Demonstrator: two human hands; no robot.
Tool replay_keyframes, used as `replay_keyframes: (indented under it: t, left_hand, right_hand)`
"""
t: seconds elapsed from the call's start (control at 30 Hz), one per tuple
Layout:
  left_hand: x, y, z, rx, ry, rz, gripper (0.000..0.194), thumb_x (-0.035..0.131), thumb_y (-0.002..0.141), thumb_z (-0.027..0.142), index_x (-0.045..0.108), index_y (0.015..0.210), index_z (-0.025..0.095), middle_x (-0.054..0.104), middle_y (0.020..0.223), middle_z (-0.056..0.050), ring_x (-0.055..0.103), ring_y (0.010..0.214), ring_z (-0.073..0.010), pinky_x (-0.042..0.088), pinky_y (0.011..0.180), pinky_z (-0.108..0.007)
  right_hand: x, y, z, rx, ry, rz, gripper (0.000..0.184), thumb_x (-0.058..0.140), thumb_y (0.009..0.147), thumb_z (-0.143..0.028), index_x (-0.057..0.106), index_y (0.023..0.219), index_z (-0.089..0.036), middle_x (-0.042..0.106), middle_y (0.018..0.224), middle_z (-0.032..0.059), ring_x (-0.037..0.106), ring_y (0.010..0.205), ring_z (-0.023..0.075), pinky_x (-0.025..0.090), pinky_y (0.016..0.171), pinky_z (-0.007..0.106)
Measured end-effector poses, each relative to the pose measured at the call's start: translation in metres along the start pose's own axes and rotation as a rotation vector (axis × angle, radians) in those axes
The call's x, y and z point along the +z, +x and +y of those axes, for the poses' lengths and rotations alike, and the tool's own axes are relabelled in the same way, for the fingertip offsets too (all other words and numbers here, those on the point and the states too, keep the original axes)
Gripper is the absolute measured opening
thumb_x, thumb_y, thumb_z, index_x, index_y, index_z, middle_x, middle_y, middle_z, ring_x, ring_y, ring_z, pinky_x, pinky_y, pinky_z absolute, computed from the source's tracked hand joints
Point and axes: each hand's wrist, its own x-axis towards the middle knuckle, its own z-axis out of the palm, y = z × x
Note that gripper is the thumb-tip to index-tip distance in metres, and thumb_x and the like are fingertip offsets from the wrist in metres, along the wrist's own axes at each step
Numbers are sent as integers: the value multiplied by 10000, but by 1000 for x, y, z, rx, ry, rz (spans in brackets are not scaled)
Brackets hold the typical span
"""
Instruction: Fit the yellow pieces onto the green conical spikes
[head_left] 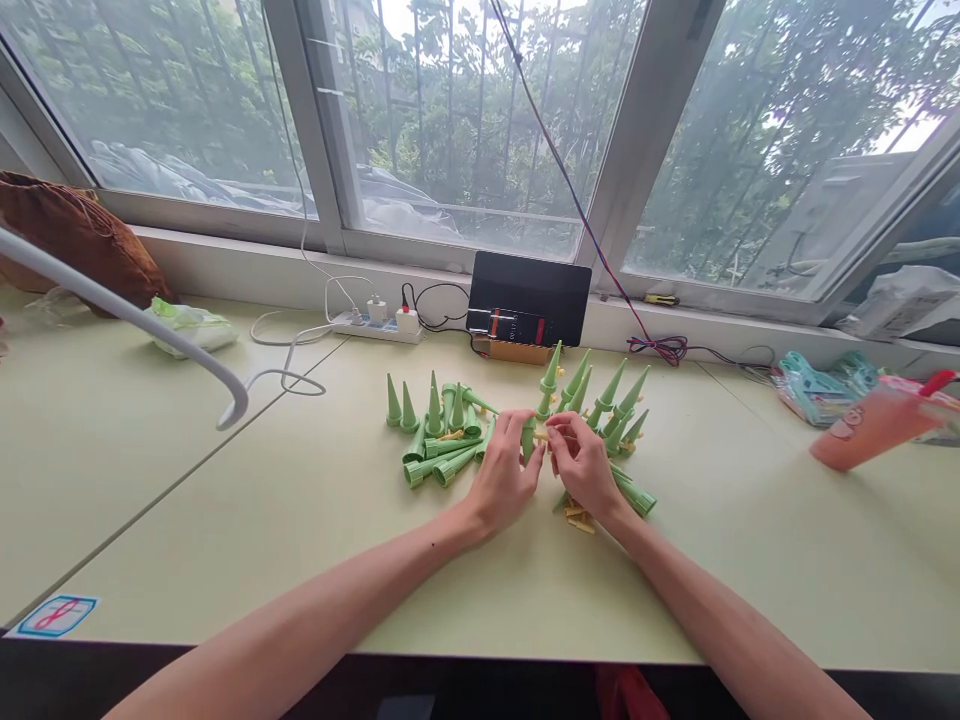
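My left hand [504, 472] is closed around a green plastic watering spike [529, 440], held between thumb and fingers. Pinched in my right hand [586, 466] is a small yellow valve piece [541, 436] that meets the spike's side; whether it is seated there I cannot tell. Left of my hands, several green spikes [433, 410] stand point up, with others [450, 466] lying on their sides. Beyond my right hand several more spikes [606, 400] stand upright, some with yellow pieces on them. Loose yellow pieces [580, 524] and green spikes [637, 497] lie beside my right wrist.
A dark tablet [555, 290] leans near the window behind a phone [504, 328]. Farther left are a power strip [379, 327], a white curved stand arm [142, 325] and a tissue pack [191, 328]. A drink cup [862, 430] lies tilted at right.
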Motion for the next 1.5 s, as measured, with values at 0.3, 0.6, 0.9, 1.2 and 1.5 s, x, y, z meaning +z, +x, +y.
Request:
replay_keyframes:
  t: [0.3, 0.6, 0.9, 1.2, 1.5]
  left_hand:
    - [0, 0, 1, 36, 17, 9, 364, 540, 899, 114, 468, 1231, 245, 533, 1162, -70, 565, 943, -183, 540, 777, -330]
    - [-1, 0, 3, 48, 27, -6, 368, 537, 896, 111, 465, 1232, 243, 526, 1128, -68, 553, 938, -183, 538, 754, -316]
    - [0, -1, 5, 0, -77, 2, 350, 565, 876, 141, 481, 1205, 224, 532, 1168, -79, 570, 787, -121, 543, 640, -254]
    - [-1, 0, 12, -14, -223, -26, 335, 609, 860, 240, 488, 1170, 208, 554, 1163, -81, 565, 638, -54, 545, 517, -189]
    - [-1, 0, 10, -7, -223, -56, 335, 598, 859, 235, 481, 1171, 198, 547, 1142, -78, 546, 627, -49, 542, 510, -191]
  right_hand:
    - [1, 0, -2, 25, 54, -14, 193, 510, 966, -408, 519, 995, -217, 527, 685, -41, 472, 467, 106, 389, 454, 237]
    - [0, -1, -5, 31, 74, -18, 159, 514, 965, -381, 508, 980, -222, 463, 611, -72, 422, 453, 100, 358, 447, 226]
    - [1, -1, -6, 18, -20, -15, 222, 490, 979, -433, 526, 1006, -216, 490, 597, -63, 459, 477, 119, 370, 470, 234]
    - [-2, 0, -12, -8, -134, 6, 308, 443, 997, -502, 476, 871, -223, 484, 570, -62, 458, 483, 128, 356, 497, 243]
    - [-3, 1, -3, -166, -368, 42, 593, 339, 1029, -519, 246, 535, -204, 301, 488, -35, 264, 482, 104, 222, 497, 275]
